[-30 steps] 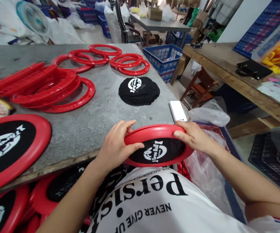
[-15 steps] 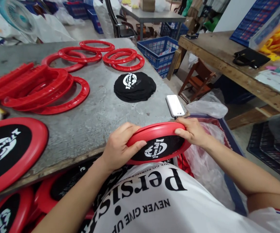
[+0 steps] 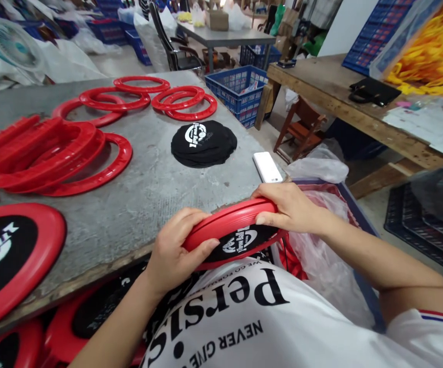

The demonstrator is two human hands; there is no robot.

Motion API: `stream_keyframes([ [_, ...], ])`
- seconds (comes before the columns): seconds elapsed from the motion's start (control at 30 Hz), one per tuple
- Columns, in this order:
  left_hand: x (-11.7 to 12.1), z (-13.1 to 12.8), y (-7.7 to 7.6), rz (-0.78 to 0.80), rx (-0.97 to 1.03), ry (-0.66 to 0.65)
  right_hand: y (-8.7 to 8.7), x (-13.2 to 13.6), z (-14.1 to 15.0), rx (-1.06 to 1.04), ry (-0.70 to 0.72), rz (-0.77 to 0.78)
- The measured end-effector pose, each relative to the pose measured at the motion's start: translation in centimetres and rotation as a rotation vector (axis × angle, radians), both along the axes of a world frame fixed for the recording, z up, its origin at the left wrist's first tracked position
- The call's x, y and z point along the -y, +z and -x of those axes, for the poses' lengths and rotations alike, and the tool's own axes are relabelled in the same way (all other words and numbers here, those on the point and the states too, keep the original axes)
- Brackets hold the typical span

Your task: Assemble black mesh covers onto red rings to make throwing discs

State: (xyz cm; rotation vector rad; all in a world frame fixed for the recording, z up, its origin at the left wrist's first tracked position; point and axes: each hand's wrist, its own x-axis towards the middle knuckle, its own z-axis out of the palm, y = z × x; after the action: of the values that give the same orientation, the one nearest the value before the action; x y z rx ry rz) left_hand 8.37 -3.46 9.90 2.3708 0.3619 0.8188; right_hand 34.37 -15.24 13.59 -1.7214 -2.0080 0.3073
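Both my hands grip a red-rimmed disc (image 3: pixel 232 227) with a black mesh middle and a white logo, held against my chest at the table's near edge. My left hand (image 3: pixel 173 251) wraps its left rim, thumb over the mesh. My right hand (image 3: pixel 286 207) clamps the right rim with fingers over the top. The disc tilts steeply, its far edge up. A stack of black logo cloths (image 3: pixel 203 143) lies on the grey table (image 3: pixel 156 179) beyond it, with a white phone (image 3: pixel 267 166) to its right.
Loose red rings (image 3: pixel 68 153) lie stacked at the left and spread at the back (image 3: pixel 160 94). A finished disc (image 3: pixel 10 255) rests at the near left, more sit below the table (image 3: pixel 68 327). A plastic-lined bin (image 3: pixel 321 240) stands to my right; blue crate (image 3: pixel 240 87) and wooden bench (image 3: pixel 344 102) beyond.
The disc has tilted more steeply and come closer to my chest, with both hands squeezing its rim. The view has shifted so the table things sit further left.
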Motion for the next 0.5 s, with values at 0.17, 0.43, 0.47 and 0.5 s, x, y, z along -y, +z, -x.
stream_keyframes([
  [0.17, 0.6, 0.9, -0.2, 0.033, -0.015, 0.016, -0.4, 1.0, 0.5, 0.014, -0.003, -0.005],
  [0.43, -0.6, 0.3, 4.6, 0.379, -0.420, -0.285, 0.9, 0.6, 3.9, 0.221, 0.018, -0.163],
  [0.47, -0.4, 0.0, 5.3, 0.391, -0.447, -0.313, 1.1, 0.7, 4.1, 0.203, 0.032, -0.186],
  [0.5, -0.1, -0.3, 5.8, 0.404, -0.473, -0.330, 1.2, 1.0, 4.2, 0.178, 0.051, -0.231],
])
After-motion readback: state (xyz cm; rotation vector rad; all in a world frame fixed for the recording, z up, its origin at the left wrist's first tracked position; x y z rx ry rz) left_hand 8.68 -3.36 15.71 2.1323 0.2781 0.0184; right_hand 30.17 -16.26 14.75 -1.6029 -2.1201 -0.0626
